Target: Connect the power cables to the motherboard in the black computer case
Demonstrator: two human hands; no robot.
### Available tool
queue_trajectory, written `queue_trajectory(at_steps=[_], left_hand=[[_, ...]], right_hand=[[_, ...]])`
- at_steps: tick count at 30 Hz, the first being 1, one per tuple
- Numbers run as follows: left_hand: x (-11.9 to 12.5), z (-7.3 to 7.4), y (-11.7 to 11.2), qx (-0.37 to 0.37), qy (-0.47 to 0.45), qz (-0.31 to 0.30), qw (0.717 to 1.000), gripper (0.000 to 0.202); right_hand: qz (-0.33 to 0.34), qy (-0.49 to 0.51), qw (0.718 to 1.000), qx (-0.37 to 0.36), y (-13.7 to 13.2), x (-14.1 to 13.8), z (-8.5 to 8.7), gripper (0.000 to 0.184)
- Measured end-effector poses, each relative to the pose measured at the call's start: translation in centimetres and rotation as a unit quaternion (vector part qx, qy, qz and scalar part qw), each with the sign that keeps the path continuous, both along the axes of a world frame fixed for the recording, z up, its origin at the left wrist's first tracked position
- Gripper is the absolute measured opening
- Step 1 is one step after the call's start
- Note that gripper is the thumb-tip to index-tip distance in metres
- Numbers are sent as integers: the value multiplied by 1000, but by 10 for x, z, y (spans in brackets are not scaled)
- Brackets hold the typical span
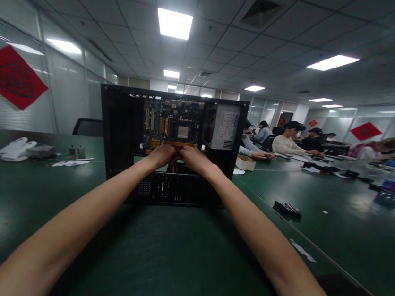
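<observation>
An open black computer case [164, 189] stands on the green table in front of me, its inside facing me. At its back I see a motherboard [167, 116] with a silver processor socket area [182, 131] and orange and white slots. A boxy grey power supply [225, 127] with a label sits at the upper right. Both hands reach in by the board's lower edge. My left hand [163, 155] and my right hand [192, 159] are nearly touching, fingers curled around a bundle of red and black cables [173, 164]. The fingertips and the cable ends are hidden.
White plastic [15, 148], a grey box [41, 151] and small metal cylinders [76, 151] lie on the left of the green table [170, 259]. On the right are a black part [287, 209], a paper strip [303, 250], an open carton [244, 163] and several people at work.
</observation>
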State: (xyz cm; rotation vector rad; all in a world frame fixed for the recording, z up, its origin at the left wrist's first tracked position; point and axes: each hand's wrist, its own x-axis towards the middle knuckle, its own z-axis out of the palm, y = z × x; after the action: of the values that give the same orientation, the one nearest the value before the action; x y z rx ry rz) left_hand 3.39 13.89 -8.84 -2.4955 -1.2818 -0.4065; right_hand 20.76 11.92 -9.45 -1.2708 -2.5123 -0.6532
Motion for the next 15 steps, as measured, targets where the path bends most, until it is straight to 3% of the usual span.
queue_trajectory(at_steps=[7, 15], left_hand=[[-1, -1, 2, 8, 19, 26, 999, 27], [-4, -4, 9, -4, -3, 9, 1000, 27]], right_hand=[[-25, -53, 998, 2, 16, -2, -1, 32], [-31, -75, 997, 1, 10, -7, -1, 33]])
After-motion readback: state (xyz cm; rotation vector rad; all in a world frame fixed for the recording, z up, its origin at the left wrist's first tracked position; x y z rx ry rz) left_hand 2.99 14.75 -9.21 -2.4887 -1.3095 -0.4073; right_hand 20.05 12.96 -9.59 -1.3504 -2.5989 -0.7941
